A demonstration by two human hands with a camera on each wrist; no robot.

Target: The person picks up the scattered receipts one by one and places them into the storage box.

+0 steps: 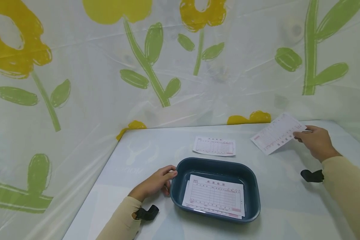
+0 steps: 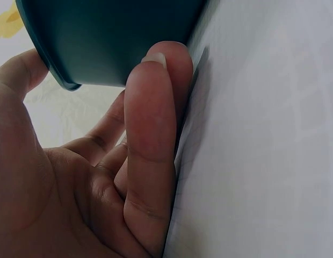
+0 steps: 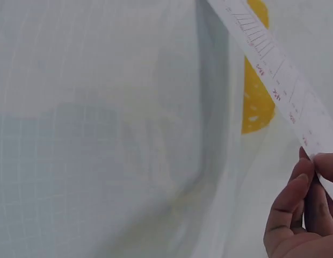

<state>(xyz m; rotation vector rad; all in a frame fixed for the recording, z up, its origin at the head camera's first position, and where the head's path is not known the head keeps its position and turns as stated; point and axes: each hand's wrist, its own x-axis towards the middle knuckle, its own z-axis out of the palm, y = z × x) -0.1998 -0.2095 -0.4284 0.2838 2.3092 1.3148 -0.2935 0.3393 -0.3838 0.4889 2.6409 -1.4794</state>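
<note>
My right hand (image 1: 317,141) pinches a printed paper slip (image 1: 277,133) by its corner, thumb against fingers, raised at the right side of the table. The slip (image 3: 279,80) hangs tilted in the right wrist view and bears red and dark print. At the left end of a dark blue-green basin (image 1: 252,186), my left hand (image 1: 156,181) holds the rim. Its thumb touches the rim in the left wrist view, and the fingers (image 2: 150,118) are bent beside the basin wall, low by the table. Inside the basin lie overlapping printed slips (image 1: 214,195).
Another printed slip (image 1: 214,146) lies flat on the white table (image 1: 132,160) just behind the basin. A flower-patterned curtain (image 1: 90,83) hangs along the table's back edge. Black wrist mounts (image 1: 148,212) stick out from both sleeves.
</note>
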